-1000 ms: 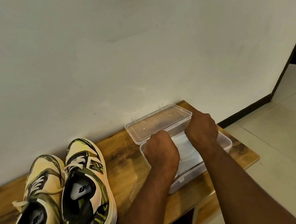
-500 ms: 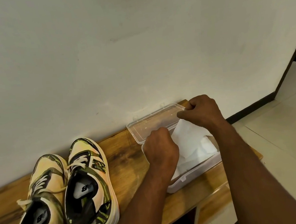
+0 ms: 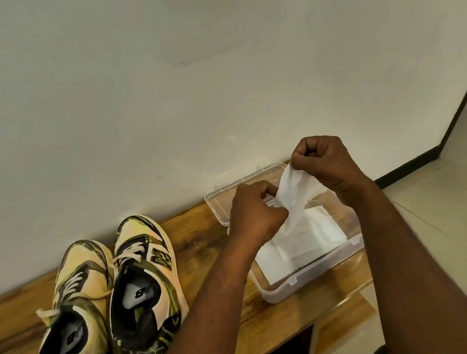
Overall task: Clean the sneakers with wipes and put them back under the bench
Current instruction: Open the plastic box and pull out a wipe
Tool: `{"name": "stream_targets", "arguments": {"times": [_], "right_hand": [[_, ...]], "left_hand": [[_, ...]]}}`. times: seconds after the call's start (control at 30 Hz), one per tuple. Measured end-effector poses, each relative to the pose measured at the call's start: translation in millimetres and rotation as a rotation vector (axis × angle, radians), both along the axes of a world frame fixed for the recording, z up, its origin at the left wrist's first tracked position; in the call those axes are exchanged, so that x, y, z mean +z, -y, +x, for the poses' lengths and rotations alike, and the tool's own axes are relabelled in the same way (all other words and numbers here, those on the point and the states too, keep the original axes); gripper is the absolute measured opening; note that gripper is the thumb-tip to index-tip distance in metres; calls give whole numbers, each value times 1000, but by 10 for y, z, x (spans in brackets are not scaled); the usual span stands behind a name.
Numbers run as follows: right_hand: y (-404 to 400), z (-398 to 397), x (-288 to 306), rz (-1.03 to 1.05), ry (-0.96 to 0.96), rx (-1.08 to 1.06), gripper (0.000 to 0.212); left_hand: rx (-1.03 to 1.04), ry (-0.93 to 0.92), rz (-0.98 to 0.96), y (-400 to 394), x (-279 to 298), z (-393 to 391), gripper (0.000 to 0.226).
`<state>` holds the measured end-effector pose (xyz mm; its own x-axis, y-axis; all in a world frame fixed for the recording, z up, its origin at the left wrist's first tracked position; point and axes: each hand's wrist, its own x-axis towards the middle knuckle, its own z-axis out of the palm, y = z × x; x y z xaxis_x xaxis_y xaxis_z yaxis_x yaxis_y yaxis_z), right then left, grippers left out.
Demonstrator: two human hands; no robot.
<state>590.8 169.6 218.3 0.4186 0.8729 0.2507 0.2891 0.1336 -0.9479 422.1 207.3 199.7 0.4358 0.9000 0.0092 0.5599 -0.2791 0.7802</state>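
Raised higher, right hand [image 3: 322, 163] pinches wipe [image 3: 297, 194]; left hand [image 3: 254, 211] pinches it beside sneakers [image 3: 108, 301].

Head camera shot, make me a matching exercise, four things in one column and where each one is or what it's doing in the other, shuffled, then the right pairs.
Things:
1. sneakers
2. lifted wipe
3. clear lid
4. wipe stack

States:
A. lying inside the clear box
B. pinched by the right hand, left hand at it too
C. side by side on the bench
D. open, behind the box, by the wall

Pairs: 1-C, 2-B, 3-D, 4-A
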Motion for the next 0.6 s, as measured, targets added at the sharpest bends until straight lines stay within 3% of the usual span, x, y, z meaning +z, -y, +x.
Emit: {"name": "stream_targets", "arguments": {"times": [0.3,0.43,0.6], "right_hand": [[-27,6,87,126,-149,-137,10],[-63,-84,124,67,-202,-75,9],[-221,-427,153,3,-166,-12,10]], "left_hand": [[8,268,-169,-94,276,-341,14],[66,442,-206,-105,444,-534,34],[112,445,-204,-27,576,-837,26]]}}
